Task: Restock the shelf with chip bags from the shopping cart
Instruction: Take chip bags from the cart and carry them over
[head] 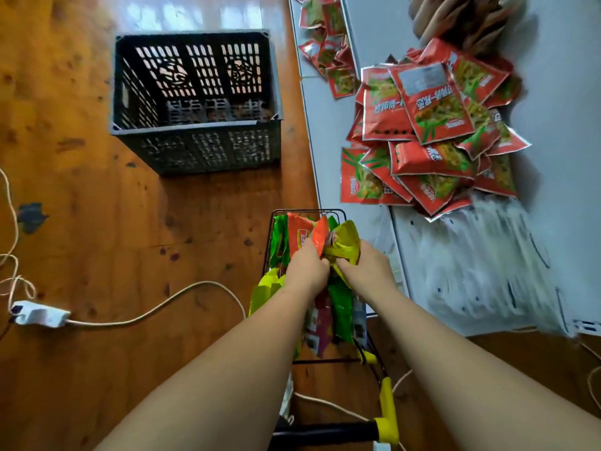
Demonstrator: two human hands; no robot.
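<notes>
A small black wire shopping cart (304, 212) with yellow handle fittings stands below me, packed with upright chip bags in green, orange, yellow and purple. My left hand (307, 266) grips an orange chip bag (300, 236) at its lower part. My right hand (366, 265) is closed on a yellow chip bag (344, 244) beside it. Both hands are inside the cart, close together. To the right, the white shelf (328, 125) carries a loose heap of red chip bags (432, 131).
A dark slotted plastic crate (195, 138) sits on the wooden floor ahead on the left. A white power strip (39, 314) and its cords lie at the left. More small red bags (328, 50) lie on a farther shelf level, brown packets (455, 21) behind the heap.
</notes>
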